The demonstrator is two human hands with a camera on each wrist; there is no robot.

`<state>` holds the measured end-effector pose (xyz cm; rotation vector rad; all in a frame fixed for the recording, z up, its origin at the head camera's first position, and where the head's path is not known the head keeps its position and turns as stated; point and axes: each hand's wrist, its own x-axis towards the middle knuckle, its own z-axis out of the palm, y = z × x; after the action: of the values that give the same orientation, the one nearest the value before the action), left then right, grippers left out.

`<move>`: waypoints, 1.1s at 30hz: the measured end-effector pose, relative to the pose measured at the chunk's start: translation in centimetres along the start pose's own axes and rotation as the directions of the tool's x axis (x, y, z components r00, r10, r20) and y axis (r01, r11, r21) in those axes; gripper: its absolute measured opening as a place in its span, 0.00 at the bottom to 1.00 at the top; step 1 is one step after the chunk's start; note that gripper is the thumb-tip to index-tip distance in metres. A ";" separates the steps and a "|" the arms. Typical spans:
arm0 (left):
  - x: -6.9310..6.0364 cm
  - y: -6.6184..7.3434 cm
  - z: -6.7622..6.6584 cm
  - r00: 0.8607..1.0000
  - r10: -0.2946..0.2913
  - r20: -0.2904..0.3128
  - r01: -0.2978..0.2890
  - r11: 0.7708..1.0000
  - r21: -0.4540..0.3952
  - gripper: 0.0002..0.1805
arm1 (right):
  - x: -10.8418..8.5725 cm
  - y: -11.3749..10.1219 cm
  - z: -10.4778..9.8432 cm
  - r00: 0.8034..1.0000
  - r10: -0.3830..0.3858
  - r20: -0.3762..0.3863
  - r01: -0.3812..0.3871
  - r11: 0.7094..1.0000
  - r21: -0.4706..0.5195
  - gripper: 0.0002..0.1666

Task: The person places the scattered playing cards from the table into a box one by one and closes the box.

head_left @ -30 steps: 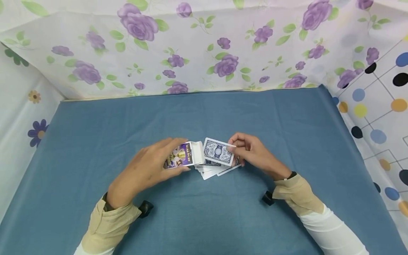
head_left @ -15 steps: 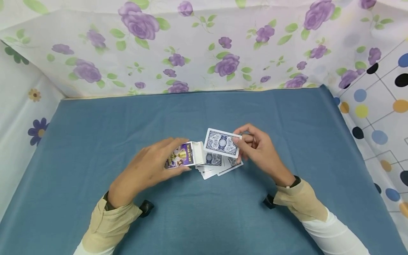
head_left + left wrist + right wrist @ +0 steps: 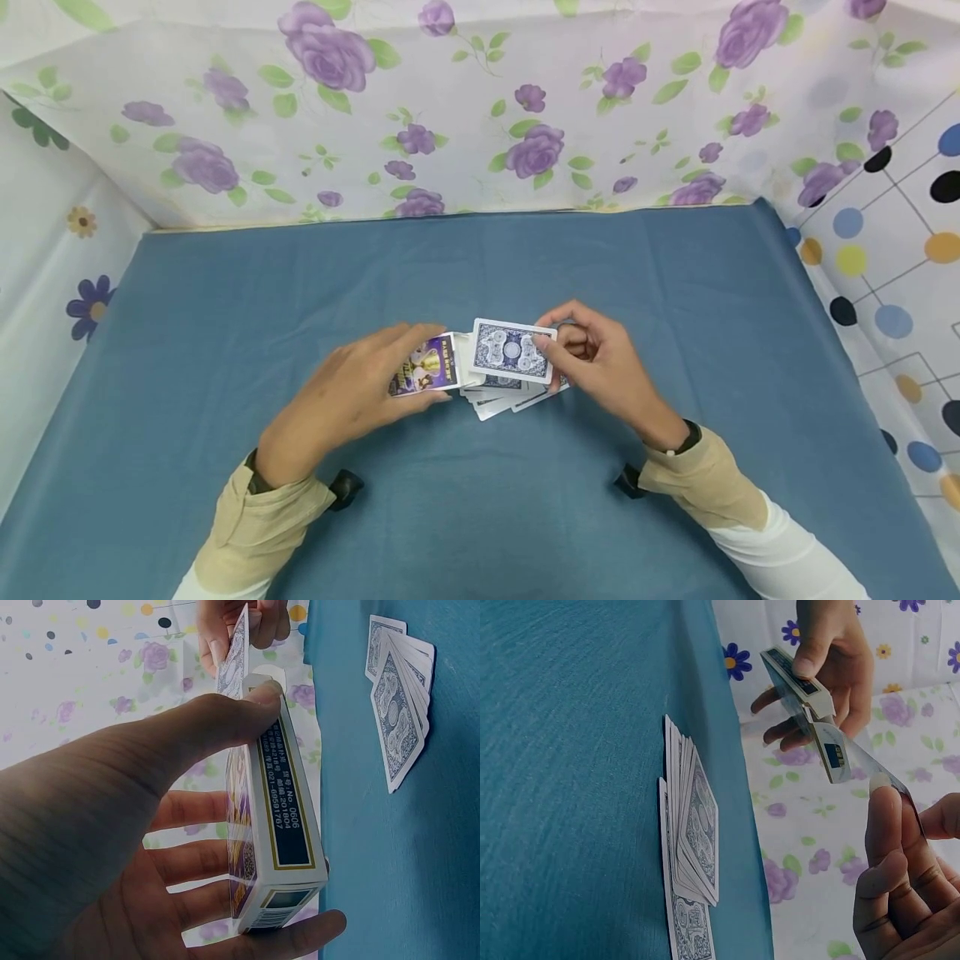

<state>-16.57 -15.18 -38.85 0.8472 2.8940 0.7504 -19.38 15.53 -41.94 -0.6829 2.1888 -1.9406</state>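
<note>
In the head view my left hand [image 3: 341,396] grips a purple playing-card box [image 3: 426,367] by its edges, its open end facing right. The left wrist view shows the thumb on the printed narrow side of the box [image 3: 289,795]. My right hand [image 3: 607,362] pinches a blue-backed playing card [image 3: 512,350] by its right end, back side up. This card's left end lies at the box's mouth; how far it reaches inside is unclear. Below it, a loose fanned pile of playing cards [image 3: 397,712] lies on the table, apart from the box. The box's flap [image 3: 834,754] hangs open.
Blue cloth covers the table [image 3: 465,517]. A flowered white sheet [image 3: 465,108] rises behind it, and a dotted sheet [image 3: 892,333] stands at the right. Black wrist devices [image 3: 345,490] hang beneath both sleeves.
The right hand lifted its card up and right off the pile area, then brought it back down and left to the box's mouth. The left hand and box stayed almost still.
</note>
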 end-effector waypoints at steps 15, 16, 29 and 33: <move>0.0 -0.1 0.0 1.000 0.028 -0.013 -0.028 1.000 0.003 0.36 | -0.2 0.1 0.8 0.999 0.035 0.021 -0.033 0.998 -0.062 0.13; 0.0 -0.1 0.0 0.999 0.030 -0.016 -0.030 1.000 0.004 0.36 | -0.2 0.2 0.7 0.999 0.033 0.025 -0.031 0.998 -0.062 0.13; 0.0 0.1 0.2 0.999 0.041 -0.003 -0.041 0.999 -0.005 0.36 | -0.3 -0.2 0.6 0.997 0.002 0.075 0.007 0.992 -0.125 0.11; -0.1 0.2 0.2 0.999 0.052 0.004 -0.052 0.999 -0.006 0.36 | -0.2 -0.4 0.4 0.998 0.002 0.056 0.005 0.993 -0.114 0.11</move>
<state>-16.38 -15.03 -38.97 0.9259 2.8756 0.7598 -18.98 15.22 -41.69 -0.7465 2.2796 -1.7851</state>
